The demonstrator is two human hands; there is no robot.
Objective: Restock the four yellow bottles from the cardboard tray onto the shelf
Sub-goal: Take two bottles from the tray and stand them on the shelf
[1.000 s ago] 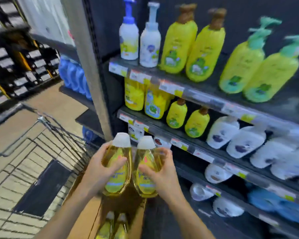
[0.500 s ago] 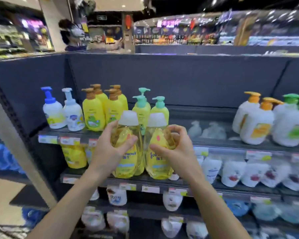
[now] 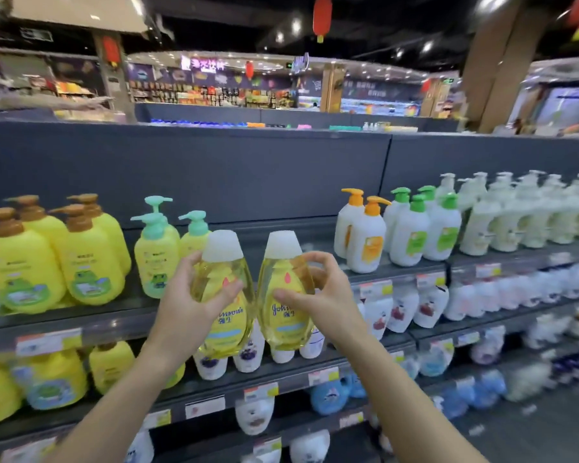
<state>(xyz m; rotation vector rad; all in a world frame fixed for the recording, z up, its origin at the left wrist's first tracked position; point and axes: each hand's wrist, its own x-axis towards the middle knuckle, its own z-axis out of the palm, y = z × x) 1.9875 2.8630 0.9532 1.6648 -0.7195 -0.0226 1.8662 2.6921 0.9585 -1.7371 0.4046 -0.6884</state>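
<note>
Two yellow bottles are in the air, one per hand, caps up and long axes close to upright, side by side and almost touching. The left hand [image 3: 184, 305] wraps the left bottle [image 3: 223, 305]; the right hand [image 3: 321, 295] wraps the right bottle [image 3: 286, 309], each closed around the body below the white cap. Both are held in front of the top shelf [image 3: 281, 235], whose bare stretch lies straight ahead and slightly above, between the three teal-pump bottles [image 3: 157, 255] and the two orange-pump bottles [image 3: 361, 235]. Both hands look equally near the gap. The cardboard tray is out of view.
</note>
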